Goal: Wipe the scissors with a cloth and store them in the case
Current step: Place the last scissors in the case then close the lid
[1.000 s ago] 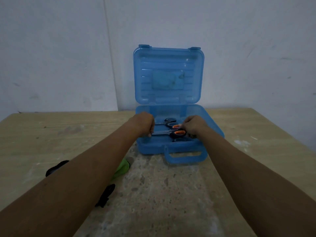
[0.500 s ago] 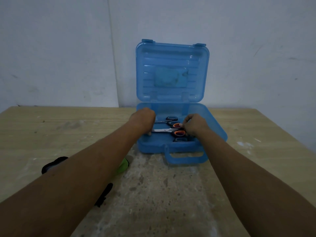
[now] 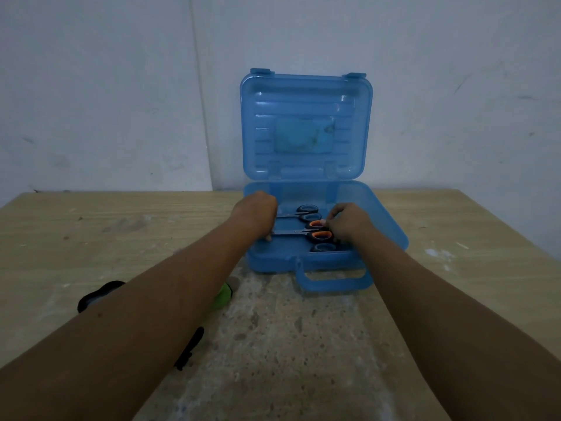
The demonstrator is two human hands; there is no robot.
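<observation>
The open blue case (image 3: 385, 226) sits at the table's (image 3: 91, 238) 12 o'clock edge, lid upright. Inside it lie the orange-handled scissors (image 3: 303, 233), blades pointing to 9 o'clock, with black-handled scissors (image 3: 305, 211) just behind. The right hand (image 3: 349, 224) pinches the orange handles at 3 o'clock. The left hand (image 3: 256, 214) curls over the blade tip, seemingly gripping it. A green cloth (image 3: 223, 296) lies at 7 o'clock from the case.

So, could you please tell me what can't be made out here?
Head view only.
- Orange-handled scissors: blade tip and the left hand's grip, hidden by that hand's back.
- Nearest black-handled scissors: blades, apparently behind the blue case's front wall.
- Green object: mostly under the left forearm.
</observation>
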